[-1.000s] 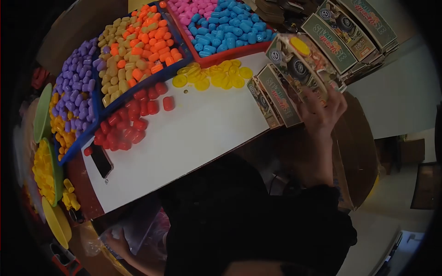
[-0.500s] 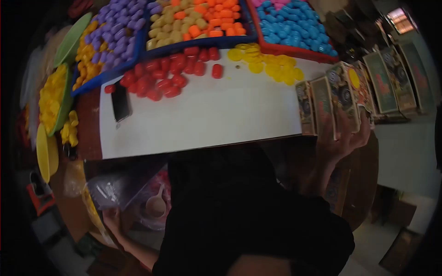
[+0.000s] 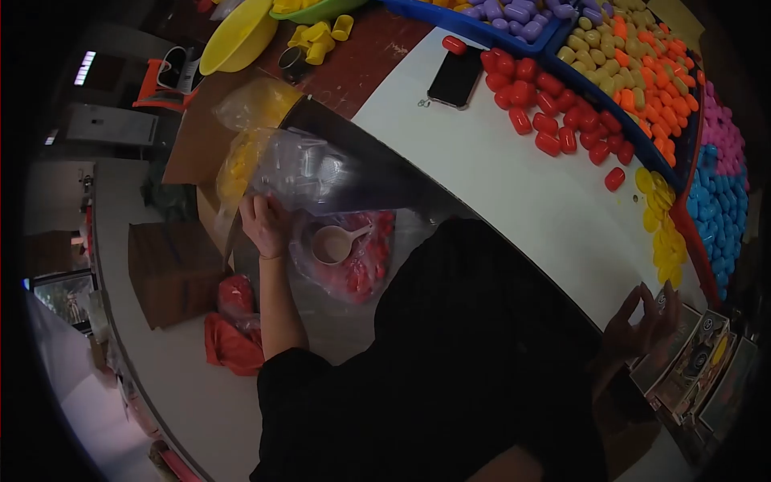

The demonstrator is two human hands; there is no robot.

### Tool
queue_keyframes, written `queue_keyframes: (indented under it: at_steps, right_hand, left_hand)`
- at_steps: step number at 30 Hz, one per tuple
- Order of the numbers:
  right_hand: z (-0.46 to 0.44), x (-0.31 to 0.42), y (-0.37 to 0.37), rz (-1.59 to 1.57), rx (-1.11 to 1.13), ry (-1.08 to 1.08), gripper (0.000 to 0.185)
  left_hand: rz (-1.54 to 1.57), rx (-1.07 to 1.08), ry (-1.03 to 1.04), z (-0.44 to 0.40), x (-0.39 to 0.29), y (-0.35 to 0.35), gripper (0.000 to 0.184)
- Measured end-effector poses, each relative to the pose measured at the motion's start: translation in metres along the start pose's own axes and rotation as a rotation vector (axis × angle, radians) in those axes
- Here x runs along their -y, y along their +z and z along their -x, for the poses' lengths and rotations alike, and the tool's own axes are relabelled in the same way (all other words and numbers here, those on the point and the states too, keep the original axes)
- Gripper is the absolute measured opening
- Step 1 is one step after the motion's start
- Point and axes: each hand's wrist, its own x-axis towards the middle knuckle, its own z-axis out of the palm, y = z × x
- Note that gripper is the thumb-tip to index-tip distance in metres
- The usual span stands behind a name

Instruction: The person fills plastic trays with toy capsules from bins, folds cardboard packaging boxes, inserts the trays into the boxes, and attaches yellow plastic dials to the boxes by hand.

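1. The white surface [image 3: 474,161] has coloured trays [image 3: 554,40] along its far edge.
2. The left hand [image 3: 266,228] has its fingers curled on a clear bag [image 3: 325,170] below the near edge.
3. Boxes [image 3: 697,357] stand at the right end; the right hand [image 3: 642,324], fingers parted, is beside them, released.
4. Red capsules [image 3: 548,103] lie toward the far edge.
5. Yellow discs [image 3: 667,247] lie toward the right end.
6. A phone [image 3: 455,78] lies near the left edge.
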Motion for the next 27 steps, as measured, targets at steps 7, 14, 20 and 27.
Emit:
queue_keyframes:
  at_steps: [7, 14, 20, 27]
  right_hand:
    - [-0.024, 0.061, 0.04, -0.552, 0.212, -0.093, 0.02]
    - [-0.051, 0.206, 0.12, -1.086, 0.447, -0.755, 0.034]
    - [-0.033, 0.332, 0.166, -0.874, 0.584, -1.191, 0.061]
    - [-0.022, 0.331, 0.18, -0.786, 0.529, -1.211, 0.053]
  left_hand:
    - [0.342, 0.25, 0.062, -0.003, 0.003, -0.002, 0.027]
    - [0.462, 0.451, -0.035, -0.005, 0.014, -0.021, 0.029]
    - [0.548, 0.429, -0.047, -0.017, 0.008, -0.015, 0.022]
    - [0.735, 0.013, -0.252, -0.062, 0.028, -0.061, 0.016]
